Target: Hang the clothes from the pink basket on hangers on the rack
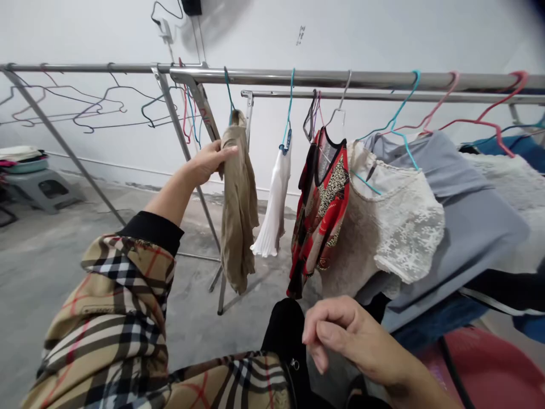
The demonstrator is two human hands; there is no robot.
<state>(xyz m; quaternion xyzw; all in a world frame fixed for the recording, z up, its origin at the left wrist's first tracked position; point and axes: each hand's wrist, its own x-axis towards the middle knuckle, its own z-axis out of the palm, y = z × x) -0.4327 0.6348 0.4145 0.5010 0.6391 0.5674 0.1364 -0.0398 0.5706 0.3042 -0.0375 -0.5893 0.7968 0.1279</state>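
My left hand (208, 162) reaches to the rail's left part and is closed on the upper edge of a khaki garment (238, 210), thumb in front and fingers partly hidden behind it. The garment hangs folded narrow from a teal hanger (229, 85). Beside it, a white pleated garment (275, 210) hangs from another teal hanger (292, 108). Low in front of the clothes is my right hand (344, 335), its fingers curled in with nothing visible in them. A red patterned top (323, 204) and a cream lace top (404, 227) hang above and beyond it.
A metal rail (340, 78) crosses the view, with a second rack (97, 68) of bare hangers at left. Grey garments (464, 210) hang at right above a red basin (489, 369). A grey stool (40, 184) stands far left.
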